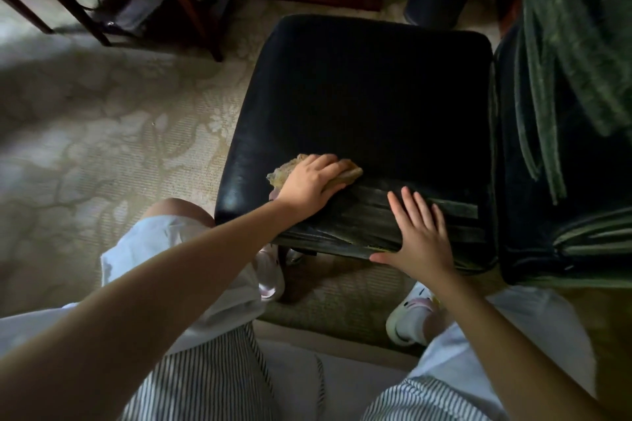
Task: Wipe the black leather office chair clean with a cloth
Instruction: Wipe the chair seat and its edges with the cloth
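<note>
Head view: the left hand [307, 183] grips the yellow cloth [350, 174] near the front of the black leather chair seat [359, 96]. The right hand [422, 236] lies flat, holding nothing. Most wiping looks left.

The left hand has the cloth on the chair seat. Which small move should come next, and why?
Probably the left hand, which grips the cloth, should slide it to the right along the front of the black leather seat. Pale streaks show there, just beside the cloth. The right hand lies flat on the front edge and seems to steady the chair.
</note>
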The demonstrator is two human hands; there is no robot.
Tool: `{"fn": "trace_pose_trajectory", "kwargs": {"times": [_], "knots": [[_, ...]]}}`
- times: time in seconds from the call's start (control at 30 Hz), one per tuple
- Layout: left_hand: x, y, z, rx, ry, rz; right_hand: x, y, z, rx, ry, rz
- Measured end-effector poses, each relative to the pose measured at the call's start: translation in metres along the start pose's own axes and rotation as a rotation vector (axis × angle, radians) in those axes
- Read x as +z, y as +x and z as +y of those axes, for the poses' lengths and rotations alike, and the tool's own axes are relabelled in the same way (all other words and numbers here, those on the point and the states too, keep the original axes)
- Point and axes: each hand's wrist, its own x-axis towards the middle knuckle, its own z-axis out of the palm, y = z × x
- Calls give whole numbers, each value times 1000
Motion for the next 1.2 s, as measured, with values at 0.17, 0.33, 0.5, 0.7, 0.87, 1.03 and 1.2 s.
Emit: {"fn": "trace_pose_trajectory", "kwargs": {"times": [0.17,0.33,0.5,0.7,0.87,1.03,1.2], "knots": [[6,-40,10,132,-2,-45,-1,-1,-1,6,6,9],[3,-63,18,192,-14,-90,-4,-3,-4,2,-1,9],[-9,-45,17,51,-154,-16,-5,-11,3,-43,25,26],[-9,53,17,-256,-93,195,9,-29,30,-16,-21,114],[12,70,18,-367,-18,117,16,-31,35,-23,-26,224],[21,33,40,-184,52,26,23,-30,33,0,17,249],[30,-11,65,-38,58,20,20,-30,32,2,54,258]]}}
